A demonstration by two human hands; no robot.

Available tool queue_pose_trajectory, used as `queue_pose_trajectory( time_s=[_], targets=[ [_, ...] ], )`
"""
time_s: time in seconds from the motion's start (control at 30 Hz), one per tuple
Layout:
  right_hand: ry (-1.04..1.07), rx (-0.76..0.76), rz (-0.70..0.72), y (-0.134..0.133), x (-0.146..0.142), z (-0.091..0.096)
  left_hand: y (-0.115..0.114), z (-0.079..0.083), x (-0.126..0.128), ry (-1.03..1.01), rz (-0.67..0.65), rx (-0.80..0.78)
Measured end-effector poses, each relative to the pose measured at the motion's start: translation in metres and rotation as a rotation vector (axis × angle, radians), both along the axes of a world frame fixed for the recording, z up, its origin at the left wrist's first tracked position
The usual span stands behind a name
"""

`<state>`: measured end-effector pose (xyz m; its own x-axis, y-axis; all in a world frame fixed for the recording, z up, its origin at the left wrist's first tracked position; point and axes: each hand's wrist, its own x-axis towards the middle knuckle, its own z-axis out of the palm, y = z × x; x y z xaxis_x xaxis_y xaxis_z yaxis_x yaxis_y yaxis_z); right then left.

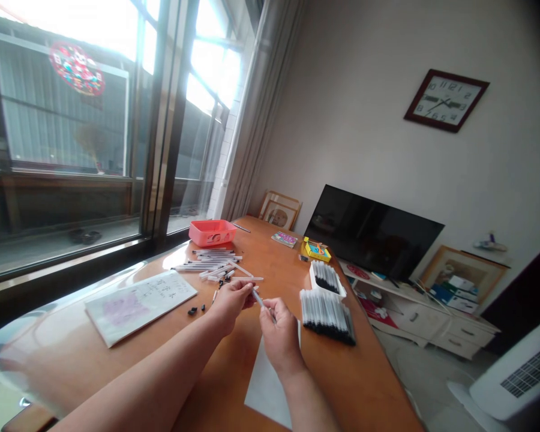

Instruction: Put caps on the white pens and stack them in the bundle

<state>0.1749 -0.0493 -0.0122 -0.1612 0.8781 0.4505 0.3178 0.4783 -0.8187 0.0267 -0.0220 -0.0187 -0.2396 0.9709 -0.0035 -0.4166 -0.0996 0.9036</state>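
Observation:
Over the middle of the wooden table, my left hand pinches the far end of a translucent white pen. My right hand is closed around the near part of the same pen, so its lower end is hidden. A sheet of white paper lies under my right hand. Beyond my left hand, several loose pen barrels are spread on the table, with small black caps nearby. On the right is a stacked row of pens with black ends.
A white container of pens stands behind the row. A red plastic basket, a yellow box and a booklet sit farther back. A practice book lies at left. Beyond the wooden table is a television.

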Motion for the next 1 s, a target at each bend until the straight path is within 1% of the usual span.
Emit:
queue_pose_trajectory(
  time_s=[0.13,0.3,0.43,0.6,0.8,1.0],
  targets=[
    [0.006,0.003,-0.012,0.0009,-0.0003,-0.0007,-0.0012,0.0025,0.0022,-0.019,0.018,-0.024],
    [0.013,-0.045,-0.014,0.0001,-0.0005,0.0012,-0.0013,0.0007,0.003,-0.047,0.016,-0.018],
    [0.052,-0.056,-0.022,-0.0003,-0.001,0.0023,-0.001,-0.0005,0.0033,-0.072,0.018,-0.013],
    [0.115,-0.09,-0.023,-0.0007,-0.0015,0.0023,-0.0021,0.0028,0.0048,-0.073,0.006,-0.003],
    [0.061,-0.07,-0.01,-0.0003,-0.0002,0.0015,-0.0036,0.0057,0.006,-0.074,0.002,-0.011],
    [0.091,-0.082,0.022,0.0023,-0.0021,0.0011,0.0007,0.003,0.0048,-0.088,0.013,-0.033]
  ],
)
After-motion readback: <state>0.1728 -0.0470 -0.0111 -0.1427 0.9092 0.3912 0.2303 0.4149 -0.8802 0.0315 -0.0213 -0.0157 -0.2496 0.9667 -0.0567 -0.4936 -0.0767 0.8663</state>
